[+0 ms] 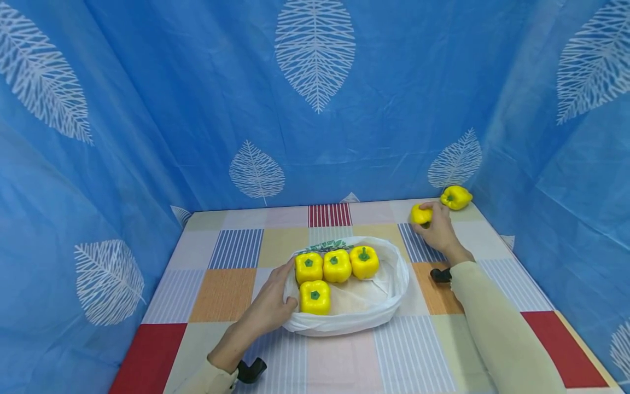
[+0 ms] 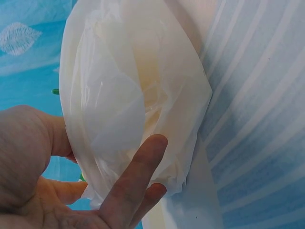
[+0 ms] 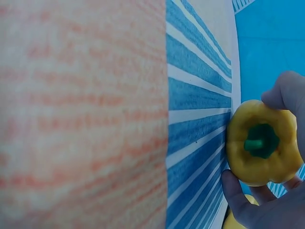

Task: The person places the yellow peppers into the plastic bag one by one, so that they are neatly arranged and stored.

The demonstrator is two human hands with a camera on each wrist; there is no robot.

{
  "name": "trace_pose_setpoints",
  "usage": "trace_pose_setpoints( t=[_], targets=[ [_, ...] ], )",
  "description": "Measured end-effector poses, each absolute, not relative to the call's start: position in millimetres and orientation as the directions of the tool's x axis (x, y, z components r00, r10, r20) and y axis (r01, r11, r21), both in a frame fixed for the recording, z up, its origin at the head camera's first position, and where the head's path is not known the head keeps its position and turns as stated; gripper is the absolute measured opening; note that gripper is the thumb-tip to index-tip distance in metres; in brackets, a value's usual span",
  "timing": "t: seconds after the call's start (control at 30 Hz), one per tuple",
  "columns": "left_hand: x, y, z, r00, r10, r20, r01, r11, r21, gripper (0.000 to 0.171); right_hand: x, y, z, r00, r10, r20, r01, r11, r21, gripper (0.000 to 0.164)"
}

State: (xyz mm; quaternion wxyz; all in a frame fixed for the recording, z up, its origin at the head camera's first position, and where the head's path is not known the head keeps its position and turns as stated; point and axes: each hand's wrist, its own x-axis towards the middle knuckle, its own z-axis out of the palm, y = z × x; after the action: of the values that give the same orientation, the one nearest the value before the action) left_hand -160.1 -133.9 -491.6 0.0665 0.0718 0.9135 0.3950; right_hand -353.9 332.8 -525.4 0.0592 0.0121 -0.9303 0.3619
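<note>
A white plastic bag [image 1: 344, 326], its rim rolled open, stands mid-table with several yellow bell peppers [image 1: 337, 266] inside: three in a row at the back, one in front at the left. My left hand [image 1: 269, 300] holds the bag's left rim. In the left wrist view, some fingers [image 2: 136, 179] lie outside the white plastic [image 2: 114, 95] and others go behind it. At the far right my right hand [image 1: 439, 230] grips another yellow bell pepper [image 1: 420, 214]. Its green stem [image 3: 257, 142] faces the right wrist camera; the pepper appears to touch the cloth.
One more yellow bell pepper [image 1: 456, 197] lies on its side at the table's far right corner, just beyond my right hand. A patchwork cloth [image 1: 223, 295] covers the table. Blue leaf-print curtains [image 1: 315, 153] close in the back and both sides.
</note>
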Motion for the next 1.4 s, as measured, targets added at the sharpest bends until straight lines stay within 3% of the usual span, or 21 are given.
trace_pose_setpoints(
  t=[1.0, 1.4],
  targets=[
    [-159, -134, -491, -0.979, 0.195, -0.065, 0.081, 0.658, 0.749, 0.1, -330, 343, -523, -0.982, -0.015, 0.19, -0.141, 0.73, -0.668, 0.077],
    [-158, -133, -490, -0.979, 0.194, -0.058, 0.085, 0.656, 0.75, 0.099, -319, 337, -519, -0.986, 0.018, 0.164, -0.102, 0.712, -0.695, 0.067]
  ],
)
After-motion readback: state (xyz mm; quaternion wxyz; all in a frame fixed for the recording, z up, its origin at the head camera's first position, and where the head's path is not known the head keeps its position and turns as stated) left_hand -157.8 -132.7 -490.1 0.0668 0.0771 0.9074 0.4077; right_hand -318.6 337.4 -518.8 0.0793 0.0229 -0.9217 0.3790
